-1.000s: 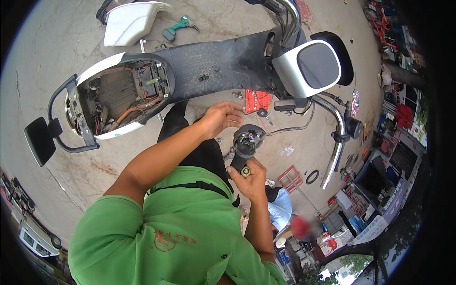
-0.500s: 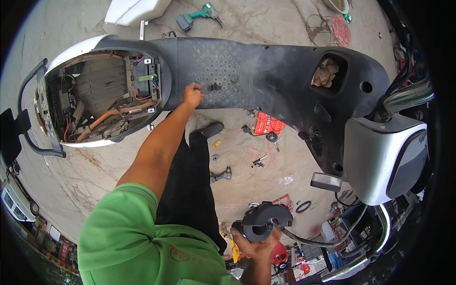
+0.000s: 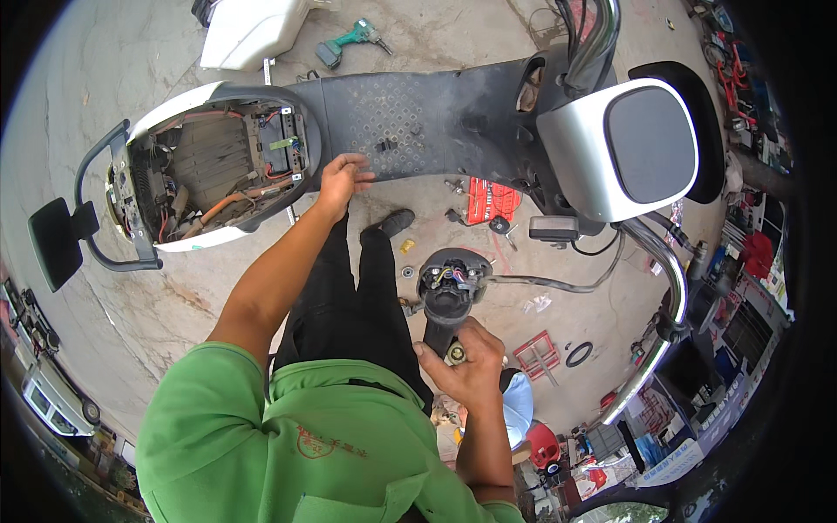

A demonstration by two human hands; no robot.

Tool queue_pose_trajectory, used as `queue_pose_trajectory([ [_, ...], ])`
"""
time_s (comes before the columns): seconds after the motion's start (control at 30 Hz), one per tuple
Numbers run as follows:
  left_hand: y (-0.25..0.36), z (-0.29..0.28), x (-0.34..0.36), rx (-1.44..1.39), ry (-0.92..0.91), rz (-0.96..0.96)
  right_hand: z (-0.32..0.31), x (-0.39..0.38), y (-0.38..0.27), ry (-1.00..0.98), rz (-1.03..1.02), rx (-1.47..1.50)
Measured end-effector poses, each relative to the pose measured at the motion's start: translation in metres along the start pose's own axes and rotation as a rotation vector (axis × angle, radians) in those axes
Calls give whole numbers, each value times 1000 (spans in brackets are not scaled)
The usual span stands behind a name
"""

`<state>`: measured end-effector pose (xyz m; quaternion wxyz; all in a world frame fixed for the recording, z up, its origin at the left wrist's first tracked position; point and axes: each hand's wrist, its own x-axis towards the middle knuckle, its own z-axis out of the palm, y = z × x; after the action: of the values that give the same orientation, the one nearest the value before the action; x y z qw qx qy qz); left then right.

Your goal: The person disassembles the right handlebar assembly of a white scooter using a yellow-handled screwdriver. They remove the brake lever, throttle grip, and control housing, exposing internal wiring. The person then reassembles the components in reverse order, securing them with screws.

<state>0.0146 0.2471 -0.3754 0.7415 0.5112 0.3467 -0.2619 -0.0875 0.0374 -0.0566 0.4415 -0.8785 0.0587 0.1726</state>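
An electric scooter's throttle grip (image 3: 443, 318) is held upright between the thumb and fingers of my right hand (image 3: 471, 359). At its upper end is a dark round housing (image 3: 455, 259), with coloured wires showing inside it. A black cable (image 3: 558, 285) runs from the housing toward the scooter's bare chrome handlebar (image 3: 670, 279). My left hand (image 3: 344, 181) hovers by the near edge of the black footboard (image 3: 449, 109), its fingers stretched out and nothing seen in them. Two small dark pieces (image 3: 386, 145) lie on the footboard's studded patch.
The seat compartment (image 3: 205, 157) stands uncovered at left, with wiring inside. A green cordless drill (image 3: 353, 42) and a white panel (image 3: 253, 33) lie beyond the scooter. A red tool case (image 3: 490, 200) and loose parts are on the near floor. The silver headlight cowl (image 3: 602, 166) juts out at right.
My right hand has raised and tipped the throttle grip, bringing the wired side of its housing into view. My left hand's fingers have spread. The handlebar and cowl have swung round.
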Motion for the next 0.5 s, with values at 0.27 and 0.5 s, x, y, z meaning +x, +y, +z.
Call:
queue_pose_trajectory([
  [0.27,143,118,-253,-252,-768,39,-37,-30,-51,14,26,101],
  [0.5,189,165,-296,-100,-832,81,-66,-55,-84,117,-10,259],
])
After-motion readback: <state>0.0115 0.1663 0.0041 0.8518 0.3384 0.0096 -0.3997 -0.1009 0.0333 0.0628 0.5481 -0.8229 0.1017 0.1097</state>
